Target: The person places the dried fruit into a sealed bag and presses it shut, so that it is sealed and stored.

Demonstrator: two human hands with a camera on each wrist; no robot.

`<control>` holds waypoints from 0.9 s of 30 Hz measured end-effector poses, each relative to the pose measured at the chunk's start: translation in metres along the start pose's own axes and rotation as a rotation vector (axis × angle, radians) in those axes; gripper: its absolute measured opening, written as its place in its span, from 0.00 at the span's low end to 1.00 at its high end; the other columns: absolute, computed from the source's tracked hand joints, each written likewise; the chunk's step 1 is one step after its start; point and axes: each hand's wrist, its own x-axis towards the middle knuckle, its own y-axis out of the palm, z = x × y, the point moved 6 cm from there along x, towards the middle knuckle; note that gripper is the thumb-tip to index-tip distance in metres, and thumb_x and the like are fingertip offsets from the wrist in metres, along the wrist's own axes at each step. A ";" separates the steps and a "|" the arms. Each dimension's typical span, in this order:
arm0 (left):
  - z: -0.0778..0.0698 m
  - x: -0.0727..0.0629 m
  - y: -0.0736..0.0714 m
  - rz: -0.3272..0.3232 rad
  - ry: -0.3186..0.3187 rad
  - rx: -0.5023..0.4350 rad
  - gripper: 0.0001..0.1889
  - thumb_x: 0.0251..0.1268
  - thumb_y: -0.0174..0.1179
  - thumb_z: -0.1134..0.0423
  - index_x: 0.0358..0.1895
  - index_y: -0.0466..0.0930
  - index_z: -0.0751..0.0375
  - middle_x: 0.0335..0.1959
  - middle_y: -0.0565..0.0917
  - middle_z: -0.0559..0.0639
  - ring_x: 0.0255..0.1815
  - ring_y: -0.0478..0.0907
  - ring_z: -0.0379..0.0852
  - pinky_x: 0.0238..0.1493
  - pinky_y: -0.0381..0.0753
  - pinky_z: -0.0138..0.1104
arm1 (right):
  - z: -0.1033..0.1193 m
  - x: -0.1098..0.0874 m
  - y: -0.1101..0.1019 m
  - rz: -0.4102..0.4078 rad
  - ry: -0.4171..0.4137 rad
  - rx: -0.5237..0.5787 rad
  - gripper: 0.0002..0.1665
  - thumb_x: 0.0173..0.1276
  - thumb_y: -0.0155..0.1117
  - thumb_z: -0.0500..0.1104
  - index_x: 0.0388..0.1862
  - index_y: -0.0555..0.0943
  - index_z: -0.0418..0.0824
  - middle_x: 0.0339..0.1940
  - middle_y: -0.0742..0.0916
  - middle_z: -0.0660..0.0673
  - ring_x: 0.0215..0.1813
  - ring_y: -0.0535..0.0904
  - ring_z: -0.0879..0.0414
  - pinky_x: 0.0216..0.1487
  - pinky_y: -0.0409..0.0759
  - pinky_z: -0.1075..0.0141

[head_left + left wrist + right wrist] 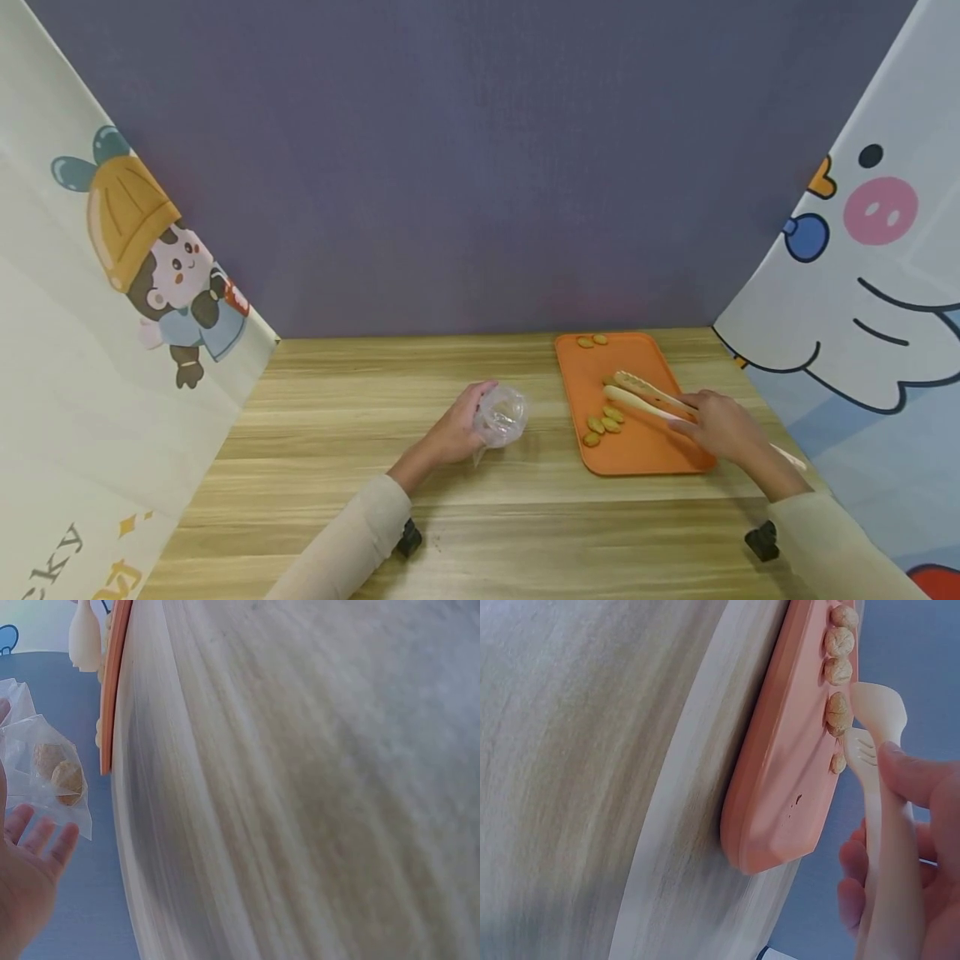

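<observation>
My left hand [457, 425] holds a clear plastic bag [501, 417] above the table, its mouth facing up. Inside the bag [56, 802], a couple of brown, nut-like pieces [67, 780] show through the film. My right hand [722, 427] grips cream-coloured tongs [637, 400], one arm slotted and the other spoon-shaped. The tong tips spread apart over an orange tray [660, 454], close to a nut-like piece partly hidden by them. Several more wrinkled brown pieces [611, 425] lie near the tray's left side, with two [592, 341] at its far edge.
The tray stands on the right of a wood-grain table [337, 400]. A dark upright panel [487, 167] rises behind, with printed cartoon walls on both sides. Black wrist devices [763, 542] sit by the sleeves. A pale strip [787, 457] shows behind the right wrist.
</observation>
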 end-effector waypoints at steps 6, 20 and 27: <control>0.000 0.000 0.000 -0.001 -0.007 0.000 0.44 0.52 0.68 0.68 0.76 0.60 0.60 0.70 0.71 0.59 0.68 0.73 0.56 0.68 0.76 0.52 | 0.000 -0.003 -0.001 -0.016 -0.007 -0.014 0.35 0.65 0.72 0.53 0.58 0.81 0.25 0.47 0.86 0.26 0.25 0.73 0.55 0.28 0.72 0.61; 0.001 0.000 0.000 -0.014 -0.011 -0.006 0.44 0.51 0.69 0.67 0.76 0.61 0.59 0.70 0.72 0.58 0.68 0.72 0.54 0.68 0.76 0.51 | -0.004 -0.008 -0.004 -0.021 -0.016 -0.049 0.35 0.62 0.74 0.53 0.55 0.82 0.25 0.45 0.87 0.27 0.27 0.75 0.56 0.28 0.74 0.60; 0.000 0.000 0.001 -0.005 -0.004 -0.033 0.45 0.52 0.70 0.66 0.76 0.60 0.61 0.71 0.71 0.58 0.70 0.71 0.55 0.71 0.73 0.52 | -0.001 -0.006 0.001 0.026 0.014 -0.035 0.35 0.64 0.72 0.55 0.57 0.82 0.27 0.48 0.86 0.27 0.31 0.82 0.48 0.28 0.79 0.56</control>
